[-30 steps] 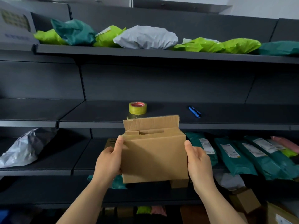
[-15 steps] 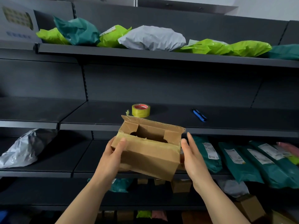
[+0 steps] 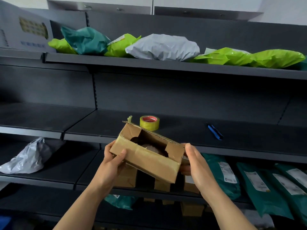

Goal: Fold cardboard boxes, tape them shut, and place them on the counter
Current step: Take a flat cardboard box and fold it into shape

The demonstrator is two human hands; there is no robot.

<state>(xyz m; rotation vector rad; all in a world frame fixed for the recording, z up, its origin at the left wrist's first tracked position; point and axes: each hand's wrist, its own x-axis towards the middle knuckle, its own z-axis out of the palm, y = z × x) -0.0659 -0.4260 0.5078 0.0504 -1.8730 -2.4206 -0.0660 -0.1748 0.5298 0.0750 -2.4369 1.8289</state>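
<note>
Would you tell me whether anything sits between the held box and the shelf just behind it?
Only the yellow tape roll stands on the shelf directly behind the cardboard box; the blue cutter lies off to the right.

**Open cardboard box held before the shelf, with tape roll**

The cardboard box (image 3: 149,161) is a small, oblong carton of brown corrugated board, held in the air and tilted, its long axis running from upper left to lower right. Its top is unsealed: the far long flap stands up, the two short end flaps lean inward, and the near long flap is folded over the front wall, with shreds of old tape along its edges. A dark opening shows between the flaps. The left hand (image 3: 113,163) grips the left end and the right hand (image 3: 197,166) holds the right end. The roll of yellowish tape (image 3: 149,123), with a red-and-white core, lies flat on the dark middle shelf (image 3: 182,131), just behind the box.
</note>
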